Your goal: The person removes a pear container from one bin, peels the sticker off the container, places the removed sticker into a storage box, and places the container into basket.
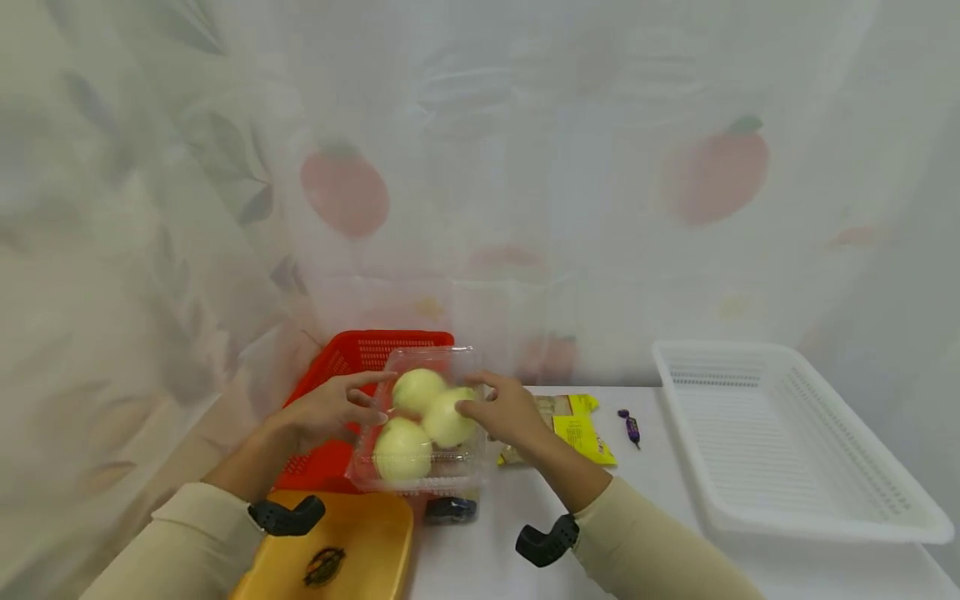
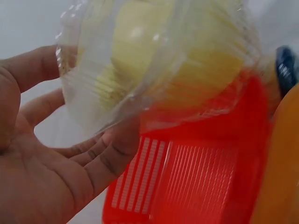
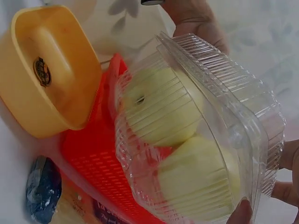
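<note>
Between both hands hangs a clear plastic clamshell box (image 1: 456,467), tilted, with three round pale yellow-green fruits (image 1: 405,450) inside. One fruit (image 3: 161,107) shows a small dark stem hollow in the right wrist view. My left hand (image 1: 330,410) grips the box's left side, thumb and fingers spread around its edge. On the opposite side, my right hand (image 1: 513,412) holds the box with its thumb (image 3: 240,212) against one face and its fingers curled round the edge. A red perforated basket (image 1: 322,462) lies behind and below the box.
An orange-yellow tub (image 1: 367,550) with a dark label stands at the front left. Yellow packets (image 1: 581,437) and a purple-wrapped candy (image 1: 632,427) lie right of the hands. A white slatted tray (image 1: 787,442) fills the right side. A dark-ended packet (image 1: 451,510) lies beneath the box.
</note>
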Tool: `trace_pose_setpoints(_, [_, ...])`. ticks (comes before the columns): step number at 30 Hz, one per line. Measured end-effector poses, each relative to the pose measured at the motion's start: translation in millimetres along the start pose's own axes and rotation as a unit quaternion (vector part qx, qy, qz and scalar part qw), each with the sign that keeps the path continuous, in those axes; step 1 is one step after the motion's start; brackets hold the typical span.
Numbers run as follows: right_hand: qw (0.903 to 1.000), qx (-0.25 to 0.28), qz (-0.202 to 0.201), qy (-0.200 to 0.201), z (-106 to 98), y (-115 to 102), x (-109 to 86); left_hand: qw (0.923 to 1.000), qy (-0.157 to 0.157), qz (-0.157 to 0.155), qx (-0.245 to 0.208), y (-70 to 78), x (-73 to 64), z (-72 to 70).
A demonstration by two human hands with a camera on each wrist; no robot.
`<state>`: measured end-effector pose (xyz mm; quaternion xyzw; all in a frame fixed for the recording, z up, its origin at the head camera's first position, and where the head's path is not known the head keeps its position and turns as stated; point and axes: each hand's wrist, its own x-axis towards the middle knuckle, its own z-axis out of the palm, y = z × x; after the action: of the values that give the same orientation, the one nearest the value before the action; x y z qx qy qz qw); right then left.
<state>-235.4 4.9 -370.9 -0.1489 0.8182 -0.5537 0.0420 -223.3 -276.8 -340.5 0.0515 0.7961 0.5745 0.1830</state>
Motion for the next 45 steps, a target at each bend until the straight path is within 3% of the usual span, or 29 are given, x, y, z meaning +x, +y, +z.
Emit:
trace_pose_setpoints(10, [0.9996,-0.016,-0.022,0.007,25.7,-6.0,33.1,0.9999,-0.01,0.004,0.004,-8.3,15.0,-39.4])
trace_pose_setpoints(16, [0.9993,-0.035,-0.012,0.005,45.0,-6.8,44.6,0.9996,-0.012,-0.021,0.016,-18.9,14.0,-56.2])
trace_pose_setpoints(24, [0.999,-0.041,-0.017,0.003,69.9,-18.9,57.9,0.9992,-0.009,-0.029,0.027,-29.2,13.7,-82.3])
trace_pose_setpoints(37, [0.9947,-0.095,0.034,0.017,117.1,-23.3,63.9,0.9959,0.031,-0.073,0.043,-55.9,11.5,-100.0])
trace_pose_setpoints(41, [0.9909,-0.116,0.066,0.013,131.2,-24.4,64.9,0.9947,0.041,-0.087,0.037,-66.4,9.7,-101.2])
trace_pose_setpoints(45, [0.9876,-0.142,0.067,0.003,140.0,-22.1,64.0,0.9934,0.05,-0.097,0.035,-73.5,5.7,-100.3])
